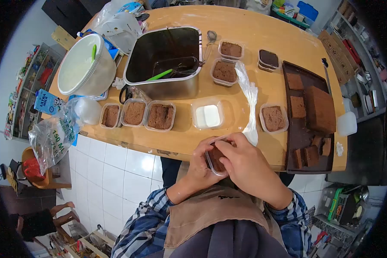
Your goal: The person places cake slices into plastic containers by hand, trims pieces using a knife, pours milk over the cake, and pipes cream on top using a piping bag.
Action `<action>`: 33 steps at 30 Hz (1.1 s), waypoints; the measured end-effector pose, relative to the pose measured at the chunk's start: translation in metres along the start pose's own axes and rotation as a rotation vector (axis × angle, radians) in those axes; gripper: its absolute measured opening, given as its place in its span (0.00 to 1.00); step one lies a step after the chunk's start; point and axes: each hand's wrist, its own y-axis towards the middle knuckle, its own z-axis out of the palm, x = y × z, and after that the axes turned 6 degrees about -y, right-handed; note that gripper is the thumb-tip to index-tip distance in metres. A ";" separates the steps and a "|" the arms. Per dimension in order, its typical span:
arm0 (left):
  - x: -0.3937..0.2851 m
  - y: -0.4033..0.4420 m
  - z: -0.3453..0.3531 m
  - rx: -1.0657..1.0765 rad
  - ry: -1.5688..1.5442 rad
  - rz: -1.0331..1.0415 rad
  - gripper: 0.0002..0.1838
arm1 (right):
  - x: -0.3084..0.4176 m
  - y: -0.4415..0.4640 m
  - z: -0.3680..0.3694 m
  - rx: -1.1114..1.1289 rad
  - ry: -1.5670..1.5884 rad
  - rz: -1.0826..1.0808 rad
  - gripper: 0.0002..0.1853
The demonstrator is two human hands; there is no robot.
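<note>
A small clear container with brown cake (pixel 216 160) is held just in front of the table's near edge. My left hand (pixel 198 165) wraps round its left side. My right hand (pixel 246 161) bends over it from the right, its fingers pressed on the cake. Just beyond, a clear container with white cream (pixel 207 116) stands on the table, and a white piping bag (pixel 248 96) lies to its right. Three cake-filled containers stand to the left, one of them here (pixel 160 115). Another cake-filled container (pixel 273 118) stands to the right.
A large metal pan (pixel 176 88) with dark chocolate and a green-handled tool stands behind, beside a white tub (pixel 66 71). On the right, a dark tray (pixel 294 139) bears a cake block (pixel 320 109) and cut pieces. Another person (pixel 41 223) is at the lower left.
</note>
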 end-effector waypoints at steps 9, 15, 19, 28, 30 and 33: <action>-0.005 0.002 -0.001 0.040 -0.008 -0.008 0.45 | 0.002 -0.003 -0.003 0.090 -0.038 -0.010 0.22; -0.007 0.004 -0.001 0.075 0.027 0.005 0.46 | 0.005 -0.002 -0.008 0.145 -0.101 0.019 0.22; -0.005 0.003 -0.001 0.064 0.047 0.010 0.46 | 0.002 0.000 -0.004 0.126 -0.104 0.003 0.21; 0.001 0.001 -0.001 0.056 0.026 0.009 0.45 | 0.007 -0.007 -0.006 0.075 -0.029 0.001 0.18; 0.001 0.000 -0.002 0.065 0.004 0.001 0.45 | 0.005 -0.009 -0.009 0.088 -0.040 -0.038 0.20; 0.001 0.001 -0.002 0.065 -0.062 -0.001 0.46 | -0.002 -0.009 -0.015 0.112 -0.010 -0.098 0.21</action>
